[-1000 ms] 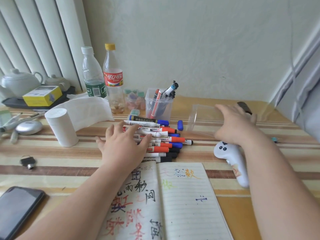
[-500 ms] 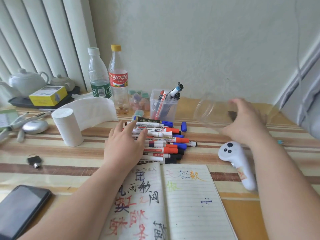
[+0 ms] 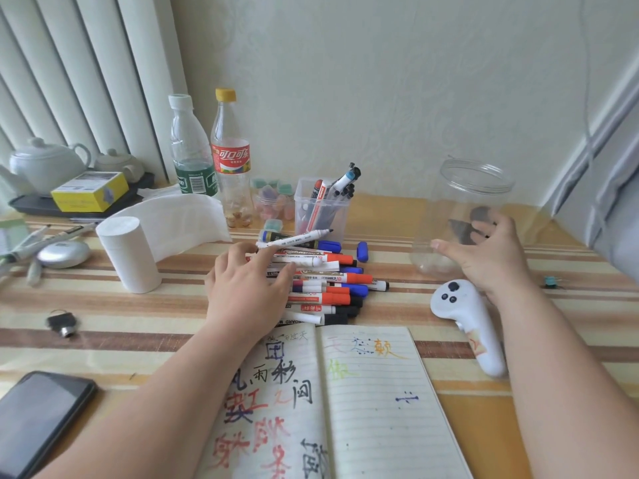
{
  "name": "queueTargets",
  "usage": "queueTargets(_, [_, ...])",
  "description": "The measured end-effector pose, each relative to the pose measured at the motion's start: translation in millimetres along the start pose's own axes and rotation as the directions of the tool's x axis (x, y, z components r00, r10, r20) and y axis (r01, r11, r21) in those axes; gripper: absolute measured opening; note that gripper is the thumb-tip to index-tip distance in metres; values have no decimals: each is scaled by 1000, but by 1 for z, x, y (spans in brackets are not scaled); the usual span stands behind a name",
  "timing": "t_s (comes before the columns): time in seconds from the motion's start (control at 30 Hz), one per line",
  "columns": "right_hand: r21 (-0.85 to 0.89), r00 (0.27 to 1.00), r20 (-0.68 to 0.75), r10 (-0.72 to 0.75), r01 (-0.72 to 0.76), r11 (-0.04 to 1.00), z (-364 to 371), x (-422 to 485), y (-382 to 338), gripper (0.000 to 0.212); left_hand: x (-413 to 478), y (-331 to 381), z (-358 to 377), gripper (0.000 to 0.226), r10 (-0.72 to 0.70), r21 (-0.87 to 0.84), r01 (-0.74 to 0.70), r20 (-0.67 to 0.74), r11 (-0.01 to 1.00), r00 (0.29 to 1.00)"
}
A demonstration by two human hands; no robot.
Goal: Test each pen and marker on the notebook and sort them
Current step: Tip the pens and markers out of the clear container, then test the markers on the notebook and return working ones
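Markers [image 3: 321, 288] lie in a loose pile at the middle of the striped table [image 3: 138, 323], touching the far edge of the open notebook [image 3: 366, 392], whose pages bear coloured scribbles. The left hand [image 3: 247, 292] rests on the pile's left side, its fingers [image 3: 266, 252] spread and fairly straight, the tips touching the upper markers without closing on any. To the right, the right hand [image 3: 487, 261] curves round the lower side of a clear jar [image 3: 473, 188], gripping it. A white controller [image 3: 466, 323] lies just near of that hand. Beyond the pile a clear cup [image 3: 321, 216] holds more pens. A paper roll [image 3: 129, 254] stands to the left and a phone [image 3: 41, 416] lies at the near left. A pale wall [image 3: 380, 81] rises behind, with vertical blinds [image 3: 86, 81] at far left.
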State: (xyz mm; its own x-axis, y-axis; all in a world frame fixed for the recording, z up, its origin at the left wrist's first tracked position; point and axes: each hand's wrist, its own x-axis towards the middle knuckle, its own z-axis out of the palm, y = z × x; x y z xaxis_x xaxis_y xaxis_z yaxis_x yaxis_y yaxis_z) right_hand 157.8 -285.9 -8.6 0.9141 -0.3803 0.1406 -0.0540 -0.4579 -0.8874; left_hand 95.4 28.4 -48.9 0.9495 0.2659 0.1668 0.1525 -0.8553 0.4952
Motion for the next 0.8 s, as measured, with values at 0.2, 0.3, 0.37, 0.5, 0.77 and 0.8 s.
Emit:
queueTargets(0.2, [-474,989,10,145,-123,872,-54,-24,-56,84,2,0,2,55,41,-5,-41,33,999,999])
queueTargets(0.3, [-480,996,-72,-47,7,877,-57,-47,-90,43,3,-2,6,56,56,-16,-55,33,998,998])
queueTargets(0.37, [-413,987,40,-155,157,897,-30,-58,-101,11,3,-4,7,55,50,-34,-50,17,998,999])
queueTargets(0.5, [-499,888,460,-27,283,819,51,-56,-82,40,2,-5,6,52,35,-127,-40,-45,991,998])
queueTargets(0.77, [-675,868,491,80,321,664,102,-24,-61,41,-3,1,4,48,55,-203,-63,-43,977,998])
queueTargets(0.8, [-675,878,474,65,315,667,103,-22,-58,35,-4,2,3,52,67,-195,-69,-18,978,998])
